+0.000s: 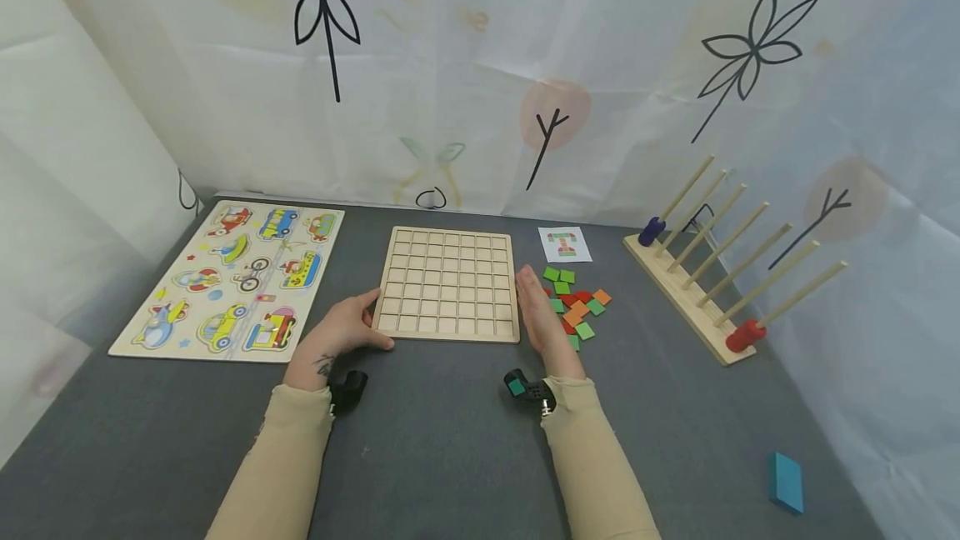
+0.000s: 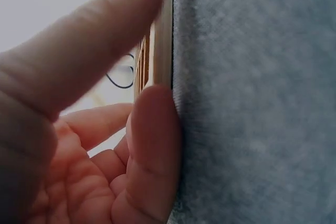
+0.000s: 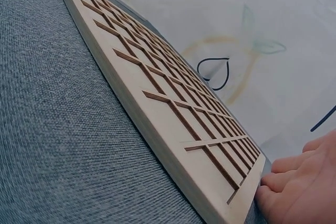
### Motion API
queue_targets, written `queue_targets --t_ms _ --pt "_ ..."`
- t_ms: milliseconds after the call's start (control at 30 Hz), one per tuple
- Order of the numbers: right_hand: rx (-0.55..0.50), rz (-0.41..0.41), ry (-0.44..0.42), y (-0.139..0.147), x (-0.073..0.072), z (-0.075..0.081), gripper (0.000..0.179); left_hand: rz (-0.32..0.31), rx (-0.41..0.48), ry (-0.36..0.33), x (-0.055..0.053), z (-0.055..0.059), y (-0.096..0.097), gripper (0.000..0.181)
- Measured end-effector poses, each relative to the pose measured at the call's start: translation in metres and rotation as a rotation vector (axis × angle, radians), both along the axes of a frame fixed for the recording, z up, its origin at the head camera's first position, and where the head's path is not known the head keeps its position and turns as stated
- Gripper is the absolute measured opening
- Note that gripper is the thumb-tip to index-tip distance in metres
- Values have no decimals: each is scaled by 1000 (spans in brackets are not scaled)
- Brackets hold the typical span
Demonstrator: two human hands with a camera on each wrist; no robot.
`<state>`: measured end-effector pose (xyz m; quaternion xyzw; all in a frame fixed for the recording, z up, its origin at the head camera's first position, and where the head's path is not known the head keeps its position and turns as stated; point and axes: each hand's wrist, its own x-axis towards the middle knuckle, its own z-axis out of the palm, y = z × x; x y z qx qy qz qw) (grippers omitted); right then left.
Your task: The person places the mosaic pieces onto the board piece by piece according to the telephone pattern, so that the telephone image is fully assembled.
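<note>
Left hand (image 1: 340, 328) is gripping the probably light, stiff wooden grid board (image 1: 447, 286) by its near-left corner, straight-fingered right hand (image 1: 542, 317) flanking the right edge, another suitable hold.

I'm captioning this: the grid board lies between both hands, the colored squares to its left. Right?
No: the head view shows the colored squares to the right of the grid board, which lies between the left hand and right hand.
</note>
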<state>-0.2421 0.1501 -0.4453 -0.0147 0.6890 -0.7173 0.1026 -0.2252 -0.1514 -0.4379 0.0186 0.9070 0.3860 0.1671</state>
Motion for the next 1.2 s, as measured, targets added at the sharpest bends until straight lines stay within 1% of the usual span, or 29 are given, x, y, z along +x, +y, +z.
queue_targets --t_ms 100,233,300,433,567,667,733,800,967,1033,1200 --pt "-4 1 4 0 0 0 66 4 -18 -14 0 0 0 96" --pt "-11 0 15 0 1 2 68 3 -22 -10 0 0 -1 92" --pt "-4 -17 20 0 1 5 69 1 -21 -3 0 0 -2 90" --pt "37 -104 8 6 3 15 67 -7 -14 6 0 -1 -5 89" --pt "105 -199 5 25 1 32 63 -7 -14 9 0 -2 -7 90" --pt "213 -235 15 49 -1 42 61 -5 -23 16 0 -1 -9 90" --pt "310 -248 9 67 -2 46 59 -5 -25 19 0 -1 -10 89" --pt "422 -262 -8 84 -2 47 58 -7 -23 19 0 0 -10 89" --pt "659 -263 -90 114 -3 39 55 -6 -9 9 0 -1 -7 89" --pt "741 -260 -98 121 -2 35 51 -6 -8 5 0 -1 -6 89" --pt "931 -277 -114 128 -1 26 33 -15 -12 3 0 1 -3 88"
